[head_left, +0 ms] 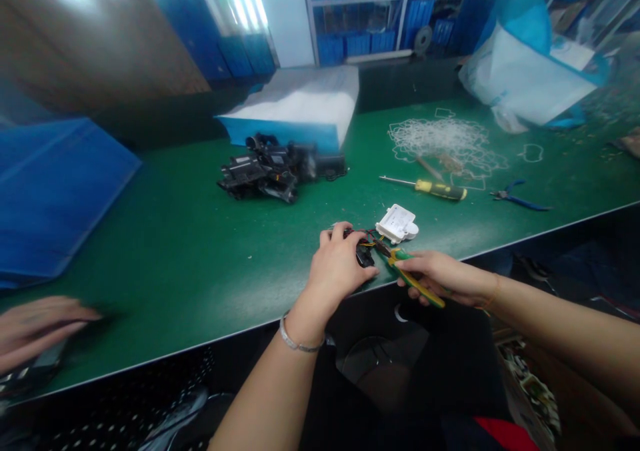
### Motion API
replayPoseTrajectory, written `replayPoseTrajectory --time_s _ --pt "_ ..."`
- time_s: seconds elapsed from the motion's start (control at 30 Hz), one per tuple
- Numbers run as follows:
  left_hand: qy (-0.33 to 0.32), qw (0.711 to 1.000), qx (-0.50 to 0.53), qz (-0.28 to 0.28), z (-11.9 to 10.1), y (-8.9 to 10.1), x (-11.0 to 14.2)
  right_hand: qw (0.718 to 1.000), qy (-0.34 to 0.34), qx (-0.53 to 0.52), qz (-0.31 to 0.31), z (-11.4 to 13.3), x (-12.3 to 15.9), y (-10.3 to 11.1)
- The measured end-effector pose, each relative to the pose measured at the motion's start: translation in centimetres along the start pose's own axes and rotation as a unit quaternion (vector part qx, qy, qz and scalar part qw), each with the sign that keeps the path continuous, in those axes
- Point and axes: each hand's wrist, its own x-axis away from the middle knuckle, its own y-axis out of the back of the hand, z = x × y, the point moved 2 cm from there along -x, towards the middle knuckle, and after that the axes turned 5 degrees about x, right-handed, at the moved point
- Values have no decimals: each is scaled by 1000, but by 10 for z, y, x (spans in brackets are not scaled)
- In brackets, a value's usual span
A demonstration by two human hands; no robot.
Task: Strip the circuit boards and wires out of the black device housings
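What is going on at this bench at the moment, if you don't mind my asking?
A person is working at the near edge of a green bench. The left hand holds down a small black part with coloured wires, and the right hand grips green-and-yellow-handled cutters whose tip is at those wires. A white plastic piece lies just behind. Farther back are a pile of black parts, a screwdriver, blue-handled pliers and a tangle of white offcuts. Another person's hand shows at the far left.

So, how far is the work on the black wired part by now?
In hand: left hand holds the small black part with coloured wires; right hand grips green-yellow cutters at them. A white housing lies beside it. A pile of black parts waits behind.
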Motion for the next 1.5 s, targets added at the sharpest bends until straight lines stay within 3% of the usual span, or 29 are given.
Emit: replayPoseTrajectory --time_s 0.37,0.53,0.6,0.67,0.73,0.83,0.9,0.97,1.03,1.17,1.3,1.4,1.5 --pt "2 1000 14 -4 4 -1 -2 995 78 54 -31 -11 -4 -2" --pt "0 1000 26 -12 5 0 -1 993 109 9 -35 -18 0 -3" --pt "-3 999 35 -17 6 -1 -1 990 132 19 -50 -18 6 2" --pt "-8 999 46 -21 7 -1 -1 976 162 99 -104 -16 11 19" --pt "-14 998 60 -22 8 -2 -1 921 214 243 -217 -14 12 46" --pt "-20 996 83 -21 9 -2 0 755 278 455 -382 -15 5 93" --pt "-17 994 99 -30 9 -2 1 674 270 533 -434 -20 -3 117" --pt "-10 992 114 -55 9 -2 2 624 268 568 -465 -21 -8 127" --pt "3 989 123 -83 11 -3 3 599 307 573 -469 -15 -8 119" --pt "40 986 121 -105 17 -5 1 602 419 573 -366 15 -12 69" --pt "33 989 110 -94 16 -4 -1 594 428 622 -277 42 -36 27" --pt "-19 992 55 -113 13 4 0 610 383 642 -262 50 -57 21" --pt "-28 989 -11 -148 20 15 2 627 374 624 -277 47 -61 28"
